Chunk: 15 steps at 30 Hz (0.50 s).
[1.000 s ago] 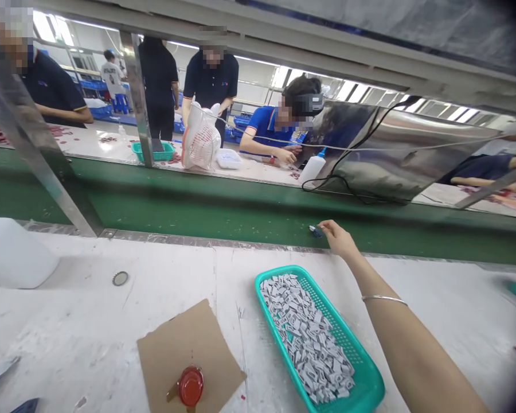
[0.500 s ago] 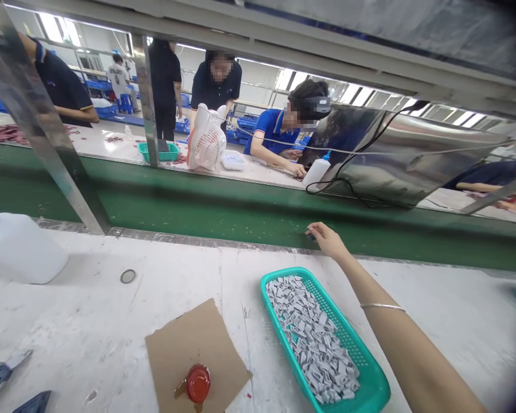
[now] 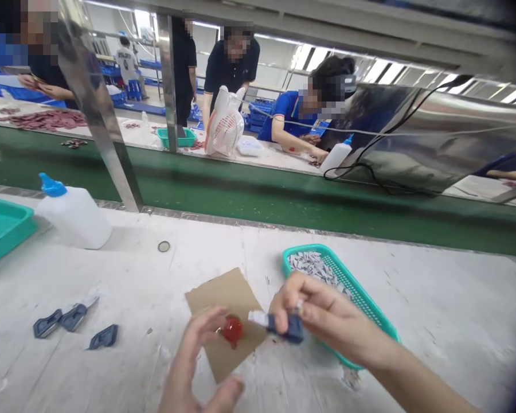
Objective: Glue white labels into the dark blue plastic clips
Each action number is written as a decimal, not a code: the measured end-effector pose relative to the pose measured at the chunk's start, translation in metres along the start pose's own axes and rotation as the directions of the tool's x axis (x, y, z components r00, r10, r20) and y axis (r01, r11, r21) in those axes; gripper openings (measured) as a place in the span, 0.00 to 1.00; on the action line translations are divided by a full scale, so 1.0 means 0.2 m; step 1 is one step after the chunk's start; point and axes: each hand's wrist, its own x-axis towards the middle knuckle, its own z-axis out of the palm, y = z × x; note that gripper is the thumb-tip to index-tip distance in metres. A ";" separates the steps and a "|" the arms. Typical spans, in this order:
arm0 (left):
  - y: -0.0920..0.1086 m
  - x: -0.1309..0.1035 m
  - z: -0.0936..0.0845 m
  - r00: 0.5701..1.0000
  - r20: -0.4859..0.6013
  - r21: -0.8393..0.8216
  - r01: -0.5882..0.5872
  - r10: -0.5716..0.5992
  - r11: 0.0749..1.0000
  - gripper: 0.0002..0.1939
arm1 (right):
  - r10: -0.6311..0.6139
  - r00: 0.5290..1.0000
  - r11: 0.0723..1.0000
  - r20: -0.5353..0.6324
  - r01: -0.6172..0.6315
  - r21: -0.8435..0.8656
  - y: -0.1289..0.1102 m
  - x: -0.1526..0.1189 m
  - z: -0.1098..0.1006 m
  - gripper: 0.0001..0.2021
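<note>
My right hand (image 3: pixel 322 312) grips a dark blue plastic piece (image 3: pixel 290 328) with a light grey tip pointing left. The piece is slightly blurred, over the right corner of a brown cardboard sheet (image 3: pixel 236 287). With fingers apart and nothing between them, my left hand (image 3: pixel 198 367) hovers in front of the cardboard. On that sheet sits a small round red pot or blob (image 3: pixel 232 330), glossy on top. Behind my right hand stands a green basket (image 3: pixel 370 312) of small grey parts (image 3: pixel 316 264), partly covered by the hand.
Several dark blue pieces (image 3: pixel 104 336) lie at the left of the white table. Behind them are a white bottle (image 3: pixel 77 221) with a blue cap and another green basket (image 3: pixel 8 229). A green belt (image 3: pixel 223 189) and metal posts separate co-workers (image 3: pixel 292 117) opposite.
My right hand has come back from the green belt's edge toward me, now with the dark blue piece clearly visible. My left hand has entered view. The camera has turned left.
</note>
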 end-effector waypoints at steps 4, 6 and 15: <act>0.01 0.04 0.08 0.986 0.153 -0.278 0.105 -0.064 0.955 0.13 | 0.052 0.998 0.995 0.041 -0.055 0.082 0.11 -0.03 0.23 0.06; -0.01 0.02 0.08 0.985 0.142 -0.364 0.143 -0.097 0.920 0.06 | 0.055 0.998 0.996 -0.020 -0.053 0.075 0.17 -0.04 0.27 0.05; -0.16 -0.14 -0.01 0.931 0.064 -0.416 0.351 -0.358 0.839 0.08 | -0.095 0.723 0.944 -0.684 -0.154 -0.293 0.47 -0.13 0.20 0.13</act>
